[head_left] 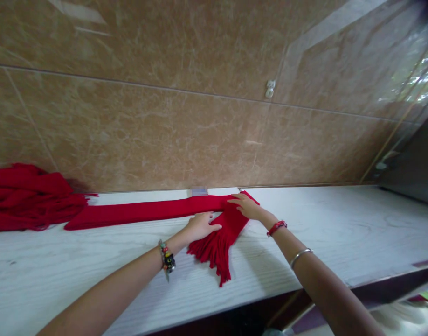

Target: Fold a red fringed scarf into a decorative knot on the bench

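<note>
A red fringed scarf lies as a long narrow strip along the white surface, its right end folded over and slanting toward me with the fringe spread out. My right hand rests flat on the fold at the right end, fingers stretched out. Beside the fringed end, my left hand touches the scarf's left edge, its thumb apart from the other fingers and pointing right. Some of the left fingertips are hidden against the cloth. A small pale label shows at the scarf's far edge.
A heap of red cloth with fringe sits at the far left against the brown tiled wall. The white wood-grain tabletop runs along the wall to a dark panel at right. Its front edge drops to a dark space below.
</note>
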A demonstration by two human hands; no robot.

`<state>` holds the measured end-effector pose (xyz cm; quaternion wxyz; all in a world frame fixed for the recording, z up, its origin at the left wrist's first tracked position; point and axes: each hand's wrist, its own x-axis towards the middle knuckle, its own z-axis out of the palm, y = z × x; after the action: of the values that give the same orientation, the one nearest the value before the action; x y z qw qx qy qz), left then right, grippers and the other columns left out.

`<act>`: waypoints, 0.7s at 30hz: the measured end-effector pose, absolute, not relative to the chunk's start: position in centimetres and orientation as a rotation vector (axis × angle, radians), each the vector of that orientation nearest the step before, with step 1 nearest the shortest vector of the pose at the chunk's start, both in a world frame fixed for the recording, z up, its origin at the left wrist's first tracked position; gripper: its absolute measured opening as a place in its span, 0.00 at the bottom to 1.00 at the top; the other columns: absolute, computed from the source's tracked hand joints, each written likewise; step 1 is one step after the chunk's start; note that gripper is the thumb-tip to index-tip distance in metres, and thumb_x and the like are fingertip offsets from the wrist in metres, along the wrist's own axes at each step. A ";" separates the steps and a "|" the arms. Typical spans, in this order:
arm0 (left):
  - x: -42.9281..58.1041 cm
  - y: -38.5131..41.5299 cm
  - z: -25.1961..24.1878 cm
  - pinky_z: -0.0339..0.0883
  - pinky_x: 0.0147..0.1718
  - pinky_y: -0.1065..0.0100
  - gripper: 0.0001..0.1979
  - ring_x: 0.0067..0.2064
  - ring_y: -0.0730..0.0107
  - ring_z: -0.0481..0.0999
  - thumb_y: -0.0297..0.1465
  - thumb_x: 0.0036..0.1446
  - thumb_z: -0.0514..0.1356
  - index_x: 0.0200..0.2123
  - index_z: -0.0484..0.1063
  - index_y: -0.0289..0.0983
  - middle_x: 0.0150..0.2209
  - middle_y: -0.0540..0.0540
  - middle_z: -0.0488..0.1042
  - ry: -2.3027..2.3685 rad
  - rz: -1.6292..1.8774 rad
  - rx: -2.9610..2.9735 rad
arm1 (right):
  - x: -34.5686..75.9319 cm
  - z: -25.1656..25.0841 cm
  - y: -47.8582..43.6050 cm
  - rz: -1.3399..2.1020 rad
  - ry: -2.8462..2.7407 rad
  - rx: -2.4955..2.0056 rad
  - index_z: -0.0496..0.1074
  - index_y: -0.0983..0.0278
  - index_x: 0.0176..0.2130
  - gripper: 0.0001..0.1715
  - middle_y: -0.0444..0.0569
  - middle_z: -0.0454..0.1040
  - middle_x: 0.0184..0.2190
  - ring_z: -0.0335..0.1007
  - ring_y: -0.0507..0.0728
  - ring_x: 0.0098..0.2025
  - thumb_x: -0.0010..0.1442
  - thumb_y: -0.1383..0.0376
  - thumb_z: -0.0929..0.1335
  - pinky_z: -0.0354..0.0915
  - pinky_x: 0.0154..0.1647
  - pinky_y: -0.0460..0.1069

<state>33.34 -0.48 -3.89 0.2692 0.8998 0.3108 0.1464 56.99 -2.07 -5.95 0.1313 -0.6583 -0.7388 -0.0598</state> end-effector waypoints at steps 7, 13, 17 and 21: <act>34.6 -0.6 -3.2 0.56 0.23 0.72 0.09 0.27 0.70 0.68 0.32 0.49 0.54 0.28 0.71 0.32 0.28 0.47 0.73 0.735 0.377 2.431 | 55.4 -4.8 -2.8 -0.136 -2.088 -1.959 0.71 0.64 0.39 0.16 0.53 0.63 0.51 0.55 0.59 0.54 0.51 0.75 0.61 0.57 0.50 0.53; 35.4 -1.5 -3.2 0.60 0.35 0.66 0.11 0.35 0.64 0.68 0.34 0.53 0.55 0.33 0.73 0.33 0.33 0.42 0.71 0.602 0.372 2.668 | 54.3 -3.3 -3.4 -0.075 -1.810 -2.161 0.65 0.68 0.44 0.19 0.58 0.72 0.36 0.68 0.59 0.42 0.59 0.60 0.57 0.62 0.41 0.50; 34.9 -1.8 -3.7 0.61 0.40 0.64 0.18 0.40 0.62 0.67 0.42 0.53 0.54 0.38 0.72 0.35 0.39 0.41 0.69 0.432 0.231 2.741 | 51.8 -3.8 -4.1 -0.051 -1.697 -2.437 0.56 0.70 0.52 0.32 0.63 0.72 0.36 0.70 0.64 0.38 0.53 0.56 0.64 0.63 0.33 0.52; 32.9 1.0 -3.3 0.57 0.48 0.65 0.19 0.47 0.64 0.65 0.40 0.60 0.46 0.44 0.70 0.37 0.45 0.43 0.68 0.430 0.308 2.850 | 51.9 -2.6 -4.6 0.023 -1.878 -2.377 0.60 0.66 0.51 0.28 0.60 0.73 0.37 0.69 0.63 0.40 0.49 0.73 0.63 0.63 0.35 0.52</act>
<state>32.86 1.05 -3.33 0.1212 0.9759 0.1473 0.1055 51.90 -4.59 -2.61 0.0564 -0.7834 -0.6189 0.0077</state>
